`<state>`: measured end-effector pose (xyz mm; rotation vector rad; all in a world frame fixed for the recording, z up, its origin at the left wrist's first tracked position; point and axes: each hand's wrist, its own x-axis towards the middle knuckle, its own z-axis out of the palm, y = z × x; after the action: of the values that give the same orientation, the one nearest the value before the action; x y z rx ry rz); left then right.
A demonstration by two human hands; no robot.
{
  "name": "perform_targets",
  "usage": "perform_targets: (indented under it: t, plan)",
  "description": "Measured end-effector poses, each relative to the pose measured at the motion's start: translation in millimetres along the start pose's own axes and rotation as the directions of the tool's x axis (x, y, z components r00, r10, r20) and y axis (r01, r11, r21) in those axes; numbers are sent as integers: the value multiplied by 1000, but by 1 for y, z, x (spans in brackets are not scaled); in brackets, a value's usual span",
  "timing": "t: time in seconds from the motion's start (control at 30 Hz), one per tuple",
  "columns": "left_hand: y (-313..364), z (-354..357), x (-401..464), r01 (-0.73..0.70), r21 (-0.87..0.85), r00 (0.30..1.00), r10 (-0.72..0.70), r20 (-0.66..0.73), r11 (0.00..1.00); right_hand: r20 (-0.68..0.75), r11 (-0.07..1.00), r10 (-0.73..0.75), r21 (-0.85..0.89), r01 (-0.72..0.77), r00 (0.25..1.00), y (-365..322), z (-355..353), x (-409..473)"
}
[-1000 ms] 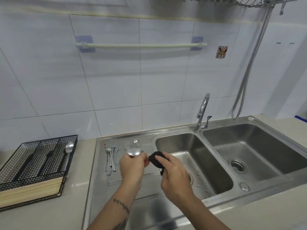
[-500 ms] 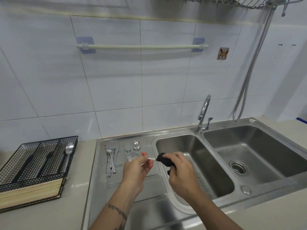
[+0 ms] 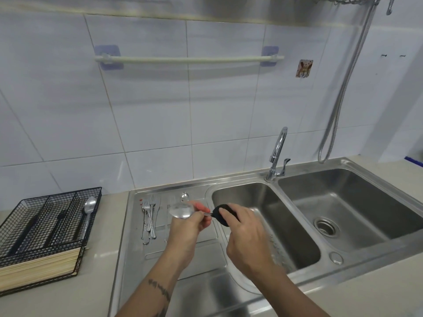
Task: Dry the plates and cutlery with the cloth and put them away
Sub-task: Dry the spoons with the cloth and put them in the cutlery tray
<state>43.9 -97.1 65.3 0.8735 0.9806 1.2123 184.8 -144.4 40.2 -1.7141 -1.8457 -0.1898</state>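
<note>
Mostly hidden: spoon (image 3: pixel 182 212) handle inside cloth (image 3: pixel 223 216).

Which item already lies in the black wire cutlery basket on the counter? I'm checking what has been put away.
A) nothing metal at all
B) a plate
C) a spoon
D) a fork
C: a single spoon lies in the rightmost compartment of the wire basket, while the forks lie on the sink's draining board.
</note>
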Motion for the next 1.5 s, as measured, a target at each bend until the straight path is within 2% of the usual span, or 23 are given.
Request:
perform_targets:
  t: [0.2,0.37,0.5,0.63,0.8,0.93,1.07,1.13,1.23,1.4,1.5]
  plan:
    - [-5,-4,0,2,67,999,-4,37,998,21,994,93,58,-94,995,6,2,0]
    - [-10,-2,1,-19,98,997,26,-77,995,14,983,152,104,-153,988,9,0,2]
    - [-10,1,5,63,15,977,-58,-206,998,-25,982,105,160,-99,994,-5,-1,3]
    - [-2,6,4,143,-107,965,-162,-207,984,-17,989,29,146,-26,999,-7,4,2]
    - [-1,1,6,144,-144,950,-178,-258,979,25,984,116,134,-118,993,4,10,-7]
    - [0,4,6,141,-127,948,-171,-267,982,-11,988,-4,153,6,1000,-6,10,-4]
    - [-2,-6,15,127,-96,942,-151,-299,987,27,974,135,182,-138,990,4,16,-4]
    - [-5,-10,18,129,-87,937,-150,-315,988,14,979,91,184,-92,996,-1,15,2]
    - [-5,-8,21,120,-74,933,-138,-333,990,-6,979,-59,193,59,998,-12,15,12]
    - [-1,-26,30,102,-63,888,-120,-443,993,62,972,12,234,-26,998,0,32,14]
    - [-1,-34,30,85,-110,868,-128,-480,990,61,962,-71,267,52,996,-15,37,27]
